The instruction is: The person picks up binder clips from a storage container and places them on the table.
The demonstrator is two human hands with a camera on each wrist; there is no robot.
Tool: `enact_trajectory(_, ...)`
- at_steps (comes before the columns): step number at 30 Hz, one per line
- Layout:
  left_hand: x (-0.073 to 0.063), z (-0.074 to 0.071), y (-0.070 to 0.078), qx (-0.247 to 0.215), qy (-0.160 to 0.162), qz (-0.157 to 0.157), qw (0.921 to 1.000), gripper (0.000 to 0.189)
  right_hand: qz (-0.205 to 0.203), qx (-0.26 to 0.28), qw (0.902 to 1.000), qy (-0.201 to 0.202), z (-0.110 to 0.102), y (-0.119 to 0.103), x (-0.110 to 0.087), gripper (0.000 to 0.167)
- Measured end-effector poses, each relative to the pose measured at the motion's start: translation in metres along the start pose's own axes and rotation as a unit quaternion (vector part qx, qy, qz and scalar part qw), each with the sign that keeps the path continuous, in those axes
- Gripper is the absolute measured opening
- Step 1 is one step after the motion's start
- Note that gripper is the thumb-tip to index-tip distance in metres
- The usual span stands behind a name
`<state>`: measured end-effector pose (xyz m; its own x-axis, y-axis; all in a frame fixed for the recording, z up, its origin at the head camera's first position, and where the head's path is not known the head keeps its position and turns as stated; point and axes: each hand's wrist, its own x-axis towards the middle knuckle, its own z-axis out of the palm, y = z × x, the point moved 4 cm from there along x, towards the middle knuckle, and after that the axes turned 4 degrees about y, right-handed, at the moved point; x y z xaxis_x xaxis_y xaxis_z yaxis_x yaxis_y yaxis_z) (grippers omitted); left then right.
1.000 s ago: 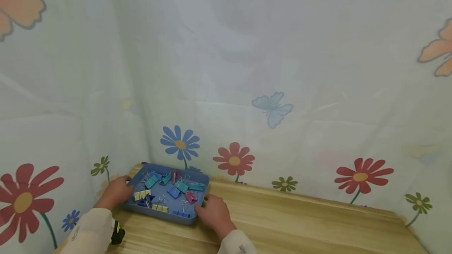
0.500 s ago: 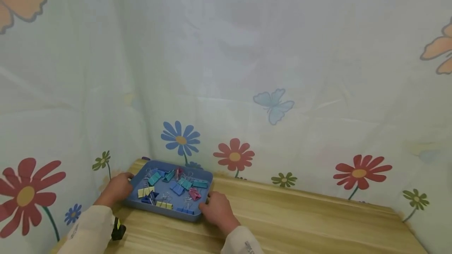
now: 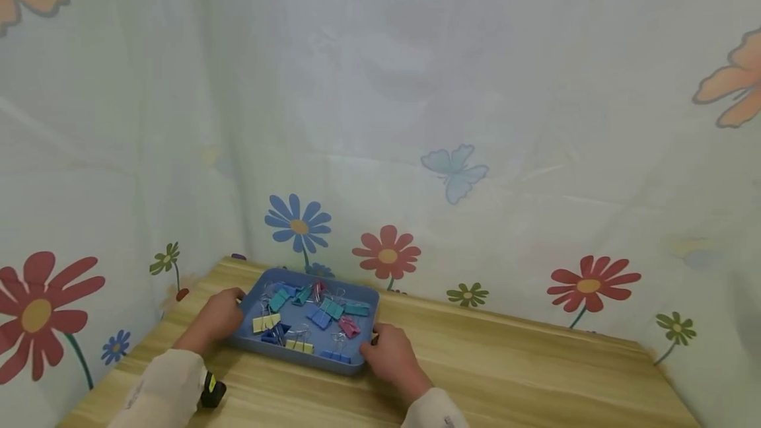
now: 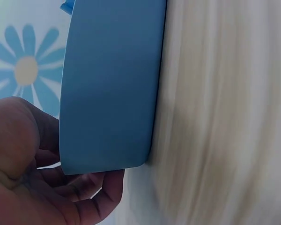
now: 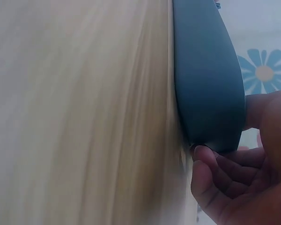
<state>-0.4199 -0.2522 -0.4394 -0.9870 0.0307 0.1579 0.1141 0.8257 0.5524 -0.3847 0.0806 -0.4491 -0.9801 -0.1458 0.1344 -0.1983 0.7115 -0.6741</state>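
Note:
A shallow blue tray [image 3: 285, 355] of binder clips sits low over the table at the left in the head view. My left hand [image 3: 221, 314] grips its left end, and my right hand [image 3: 392, 356] holds the right end. In the left wrist view, fingers [image 4: 100, 201] curl around the end of the tray wall [image 4: 110, 89]. The right wrist view has the thumb by the rim and curled fingertips [image 5: 203, 157] at the tray's lower edge. Inside lie several clips: teal [image 3: 357, 309], yellow [image 3: 299, 347], blue [image 3: 335, 356] and pink [image 3: 349, 327], their wire handles sticking out.
Beneath is a wood-grain table [image 3: 505, 362] that stretches to the right. A pale curtain [image 3: 487, 84] printed with flowers and butterflies encloses it at the back and sides. A small black device [image 3: 212, 393] is at the left wrist.
Both hands have moved the tray to the right, away from the left curtain, with the clips still inside. The head view has tilted slightly too.

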Motion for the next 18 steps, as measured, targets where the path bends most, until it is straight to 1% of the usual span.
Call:
enact_trajectory(4,-0.006,0.009,0.017,-0.019,-0.011,-0.003,0.9997,0.037,0.001,0.002,1.0000,0.004,-0.016,0.011,-0.009,0.023)
enact_trajectory(7,-0.012,0.018,0.032,-0.034,-0.019,-0.006,0.9992,0.034,-0.001,-0.011,0.9999,0.010,-0.030,0.022,-0.017,0.027)
enact_trajectory(10,-0.017,0.027,0.046,-0.050,-0.025,-0.006,0.9984,0.031,0.007,-0.025,0.9996,0.011,-0.042,0.035,-0.024,0.034)
enact_trajectory(18,-0.029,0.052,0.082,-0.096,-0.046,-0.002,0.9944,0.030,0.050,-0.031,0.9979,0.028,-0.074,0.068,-0.044,0.038)
